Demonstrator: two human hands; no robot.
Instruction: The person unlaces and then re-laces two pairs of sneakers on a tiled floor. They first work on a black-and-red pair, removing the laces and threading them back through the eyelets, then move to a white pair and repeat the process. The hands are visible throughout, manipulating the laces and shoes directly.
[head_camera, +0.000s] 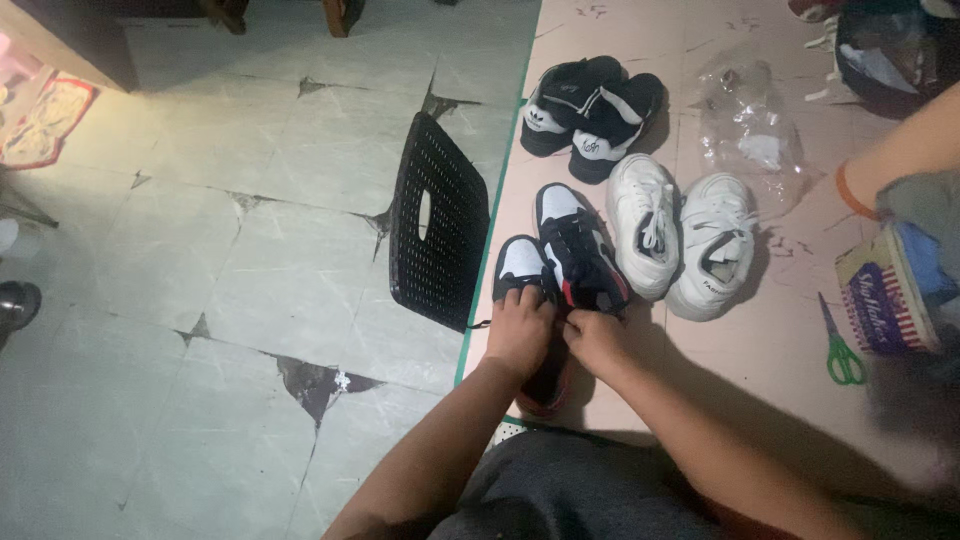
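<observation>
Two black, white and red sneakers lie on the pink mat (770, 350) in front of me. My left hand (518, 330) rests on the nearer sneaker (522, 268), fingers curled over its laces. My right hand (597, 340) pinches at the same shoe's lacing, right beside the second sneaker (580, 250). Both hands meet over the shoe's middle and hide it. Its red-edged heel (545, 400) shows below my wrists.
A white sneaker pair (680, 230) and a black pair (592, 105) lie farther up the mat. A black plastic stool (435, 225) lies tipped on the tiled floor at left. Green scissors (840, 350), a small box (880, 295), a clear plastic bag (750, 125) and another person's arm (900, 150) are at right.
</observation>
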